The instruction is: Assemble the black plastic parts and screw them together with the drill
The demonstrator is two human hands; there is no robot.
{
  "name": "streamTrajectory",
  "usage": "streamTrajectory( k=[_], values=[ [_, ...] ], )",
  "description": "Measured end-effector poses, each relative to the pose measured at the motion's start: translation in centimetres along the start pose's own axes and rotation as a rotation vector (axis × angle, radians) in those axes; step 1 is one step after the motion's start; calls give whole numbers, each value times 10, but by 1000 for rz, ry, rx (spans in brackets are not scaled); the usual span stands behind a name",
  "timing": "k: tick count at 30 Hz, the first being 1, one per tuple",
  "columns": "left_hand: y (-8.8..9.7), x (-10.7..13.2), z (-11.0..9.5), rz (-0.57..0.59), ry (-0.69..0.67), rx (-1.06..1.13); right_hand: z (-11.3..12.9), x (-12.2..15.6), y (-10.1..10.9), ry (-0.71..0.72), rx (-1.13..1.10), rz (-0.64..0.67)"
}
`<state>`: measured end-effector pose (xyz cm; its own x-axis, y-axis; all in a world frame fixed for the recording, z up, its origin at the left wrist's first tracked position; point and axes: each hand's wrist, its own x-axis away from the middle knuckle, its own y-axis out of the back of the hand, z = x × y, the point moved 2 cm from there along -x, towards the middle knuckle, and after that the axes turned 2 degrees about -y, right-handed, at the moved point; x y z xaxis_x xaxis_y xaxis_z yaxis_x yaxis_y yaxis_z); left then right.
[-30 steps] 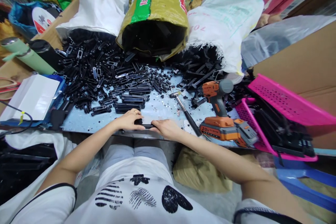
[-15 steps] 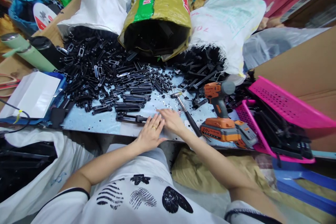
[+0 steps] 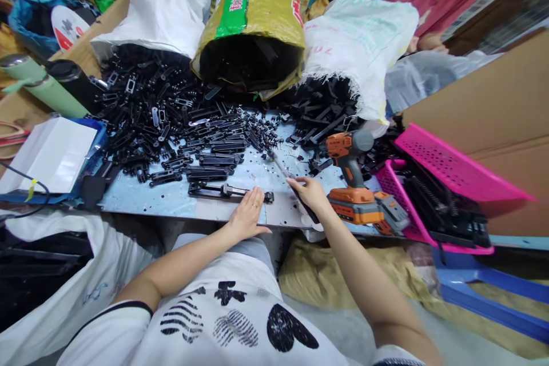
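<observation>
My left hand lies with its fingers stretched out flat over a long black plastic bracket-like part near the front edge of the table. The part's right end sticks out past my fingertips. My right hand is closed around the black handle of a small hammer, whose head points away from me and is slightly blurred. Beyond my left hand, similar black parts lie in a stacked row. Small pins and screws are scattered behind them.
An orange cordless drill stands right of my right hand, beside a pink basket of black parts. A heap of black pieces spills from a white sack. A yellow sack lies open behind. A white box sits left.
My right hand has moved right, away from my left hand, and taken hold of the hammer's handle. The black part's right end is now uncovered. My left hand stays almost in place.
</observation>
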<state>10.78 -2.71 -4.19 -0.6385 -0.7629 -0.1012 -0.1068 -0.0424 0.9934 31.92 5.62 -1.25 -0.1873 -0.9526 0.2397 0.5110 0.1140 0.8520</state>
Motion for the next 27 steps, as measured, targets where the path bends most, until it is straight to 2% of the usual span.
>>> streamTrajectory(
  k=[2,4,7,10,13,15,17,19,21,23,25,27],
  values=[
    [1,0,-1,0,-3,-8,1,0,-4,54,-80,164],
    [1,1,-1,-2,-7,-15,2,2,-12,92,-101,241],
    [1,2,-1,0,-5,-22,8,6,-16,36,-45,144],
    [1,3,-1,10,-10,-20,25,25,0,34,-125,102],
    [1,3,0,9,-16,-9,51,65,29,214,-429,132],
    [0,3,1,-6,-18,8,66,97,40,342,-583,89],
    [-2,3,2,-23,-23,40,75,123,31,417,-613,102],
    [-6,3,3,-38,-26,96,79,137,3,440,-512,250],
    [-10,4,4,-45,-26,162,77,138,-27,408,-366,432],
    [-9,3,3,-46,-17,210,68,127,-42,328,-279,517],
    [-1,3,4,-43,-22,229,54,106,-35,234,-228,451],
    [17,6,10,-56,-33,227,39,84,-17,159,-98,303]
  ],
)
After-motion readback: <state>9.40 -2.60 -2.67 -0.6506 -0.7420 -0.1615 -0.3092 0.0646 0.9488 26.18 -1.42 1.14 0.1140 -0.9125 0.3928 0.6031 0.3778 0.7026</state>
